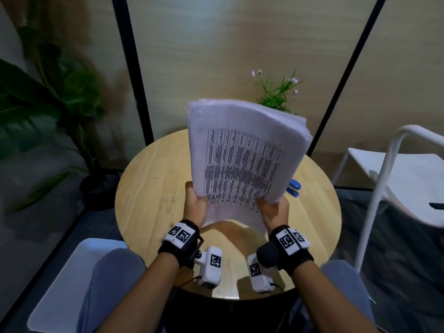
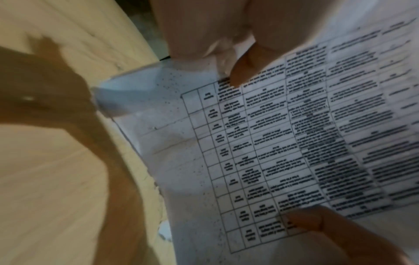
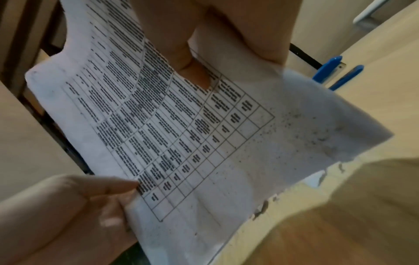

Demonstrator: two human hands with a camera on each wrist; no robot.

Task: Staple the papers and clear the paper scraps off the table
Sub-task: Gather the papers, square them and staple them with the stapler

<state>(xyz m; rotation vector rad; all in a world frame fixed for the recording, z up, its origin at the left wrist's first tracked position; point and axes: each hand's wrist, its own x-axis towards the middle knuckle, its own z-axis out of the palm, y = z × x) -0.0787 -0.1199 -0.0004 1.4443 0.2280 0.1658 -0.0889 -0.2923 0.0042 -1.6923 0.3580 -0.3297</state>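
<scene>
Round and pale, the wooden table [image 1: 149, 188] stands before a panelled wall; above it the stack of papers [image 1: 242, 159] is held up off the wood, bowed, its printed table toward the person; the left hand [image 1: 195, 205] grasps the lower edge, thumb [image 2: 303, 220] on the print; the right hand [image 1: 274, 211] grips likewise; beyond the right fingers lies a blue stapler [image 1: 294, 187]; small paper scraps [image 3: 263, 209] lie beneath.

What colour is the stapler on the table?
Blue; the stapler shows best in the right wrist view.
</scene>
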